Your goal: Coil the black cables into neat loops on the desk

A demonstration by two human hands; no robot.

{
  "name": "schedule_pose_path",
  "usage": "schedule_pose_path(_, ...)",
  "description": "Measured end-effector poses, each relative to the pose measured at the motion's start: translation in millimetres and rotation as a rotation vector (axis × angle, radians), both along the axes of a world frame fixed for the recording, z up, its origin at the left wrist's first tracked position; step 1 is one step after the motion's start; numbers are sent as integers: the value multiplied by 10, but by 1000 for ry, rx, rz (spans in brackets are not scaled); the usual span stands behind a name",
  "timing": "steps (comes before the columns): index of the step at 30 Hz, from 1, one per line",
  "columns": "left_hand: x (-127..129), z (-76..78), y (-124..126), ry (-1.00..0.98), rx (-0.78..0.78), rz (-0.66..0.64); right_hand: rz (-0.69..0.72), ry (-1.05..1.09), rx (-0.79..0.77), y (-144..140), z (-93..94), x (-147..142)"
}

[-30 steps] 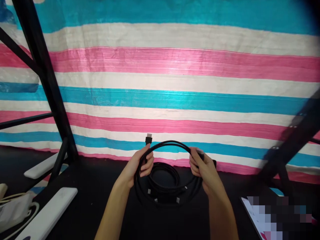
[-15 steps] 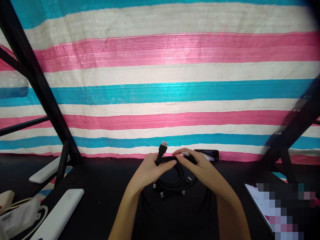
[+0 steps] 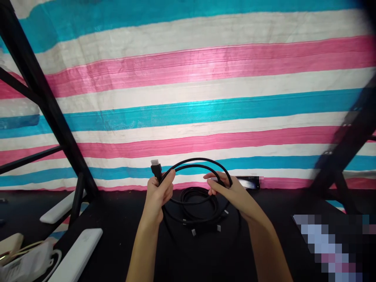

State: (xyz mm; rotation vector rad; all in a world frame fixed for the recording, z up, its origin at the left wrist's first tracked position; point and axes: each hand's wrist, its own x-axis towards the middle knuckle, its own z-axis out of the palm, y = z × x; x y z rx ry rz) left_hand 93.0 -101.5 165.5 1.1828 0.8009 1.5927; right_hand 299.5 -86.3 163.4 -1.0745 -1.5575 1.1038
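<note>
A black cable (image 3: 199, 162) arches in a loop between my two hands above the dark table. My left hand (image 3: 158, 194) is closed around the cable just below its plug (image 3: 155, 169), which sticks up with a silver tip. My right hand (image 3: 232, 194) pinches the loop's other side with fingers extended. Below the hands, a pile of coiled black cables (image 3: 199, 213) with several silver-tipped ends lies on the table.
A black phone (image 3: 248, 182) lies by the striped pink, white and blue tarp (image 3: 205, 98). Black frame struts (image 3: 44, 98) stand at left and right. White bars (image 3: 76, 254) and a white cord bundle (image 3: 20, 260) sit at lower left. A blurred item (image 3: 331, 243) is lower right.
My hands, close together over the coil half a second ago, have spread apart. The left hand moved left with the plug, and the cable loop opened wide again.
</note>
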Motion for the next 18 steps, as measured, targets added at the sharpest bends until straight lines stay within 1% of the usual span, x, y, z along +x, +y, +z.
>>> schedule_pose_path(3,-10,-9,14,-29,11,-1,14,18,-12,-28,29,-30)
schedule_pose_path(8,-101,-11,13,-37,23,-32,86,-84,-47,-26,2,21)
schedule_pose_path(13,-149,6,-19,-84,68,-1,98,52,39,38,-56,109)
schedule_pose_path(15,-168,15,-31,-138,94,10,100,53,36,48,-65,183)
schedule_pose_path(18,-217,32,-52,-270,159,25,99,-39,5,42,-84,310)
